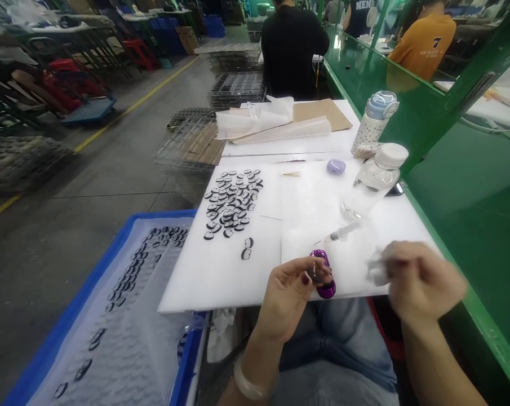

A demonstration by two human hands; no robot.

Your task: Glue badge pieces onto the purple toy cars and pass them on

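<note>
My left hand [289, 293] is closed in a pinch round a shiny purple oval part [323, 274], held over the near edge of the white board [221, 270]. My right hand [419, 279] is to its right, smeared by motion, with a pale blurred thing at its fingertips that I cannot make out. A syringe [343, 231] lies on the board just beyond the purple part. A heap of several small black-and-white pieces [231, 203] lies on the board's left half, with two loose pieces [247, 248] nearer me.
A blue tray [111, 265] with more black pieces stands at my lower left. A clear bottle [375, 177], a dotted water bottle [375, 121], a lilac case [336, 166] and paper stacks [275, 121] lie further back. Green bench [461, 203] to the right; people sit beyond.
</note>
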